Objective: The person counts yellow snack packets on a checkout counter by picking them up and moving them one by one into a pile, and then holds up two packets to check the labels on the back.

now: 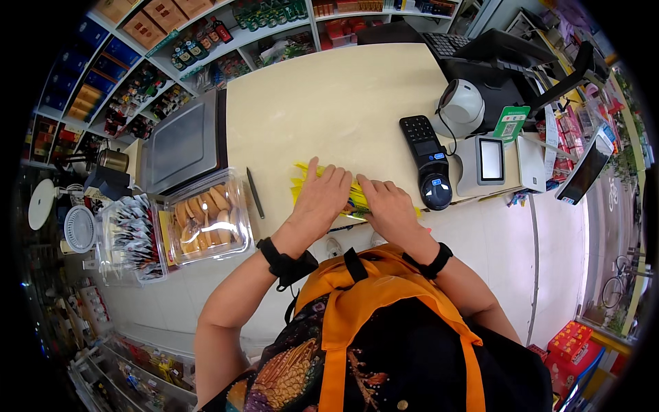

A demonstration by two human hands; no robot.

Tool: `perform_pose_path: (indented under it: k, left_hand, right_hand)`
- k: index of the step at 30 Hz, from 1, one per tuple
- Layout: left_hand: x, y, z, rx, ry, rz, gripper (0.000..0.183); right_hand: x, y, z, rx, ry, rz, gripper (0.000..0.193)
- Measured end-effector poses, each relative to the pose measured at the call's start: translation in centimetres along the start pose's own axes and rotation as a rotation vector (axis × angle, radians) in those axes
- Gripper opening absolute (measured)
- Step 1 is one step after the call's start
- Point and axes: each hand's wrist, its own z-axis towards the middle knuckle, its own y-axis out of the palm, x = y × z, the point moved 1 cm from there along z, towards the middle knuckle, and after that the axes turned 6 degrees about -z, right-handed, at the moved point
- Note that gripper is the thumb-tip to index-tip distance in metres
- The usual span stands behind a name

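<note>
There is one view, from a fisheye camera worn on the person's head, looking steeply down and forward over the apron (pixel 357 302) onto the counter (pixel 329 103) close below. Shelves (pixel 137 62) curve along the far rim, and floor shows at the right edge.

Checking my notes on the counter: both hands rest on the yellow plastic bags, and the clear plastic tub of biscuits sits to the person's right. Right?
Not quite. In the head view both hands, left and right, do rest on the yellow plastic bags, but the clear plastic tub of biscuits sits to the person's left.
</note>
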Motion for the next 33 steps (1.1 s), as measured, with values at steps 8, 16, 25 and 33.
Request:
perform_pose_path:
  k: [8, 16, 25, 33]
  left_hand:
    - [-0.8, -3.4, -3.4, 0.404, -0.293, -0.265, 0.063]
    - [-2.2, -0.6, -5.6, 0.68, -0.562, -0.66, 0.055]
    - [1.1, 0.9, -1.3, 0.21, -0.585, -1.953, 0.072]
    - [1.8, 2.9, 0.6, 0.324, -0.631, -1.855, 0.066]
  right_hand:
    - [-0.5, -2.2, 0.4, 0.066, 0.108, 0.095, 0.041]
    - [2.0, -2.8, 0.2, -0.309, 0.438, 0.792, 0.049]
    - [1.2, -4.8, -1.3, -0.415, 0.524, 1.464, 0.047]
    - [1.7, -2.9, -2.3, -0.337, 0.592, 1.46, 0.05]
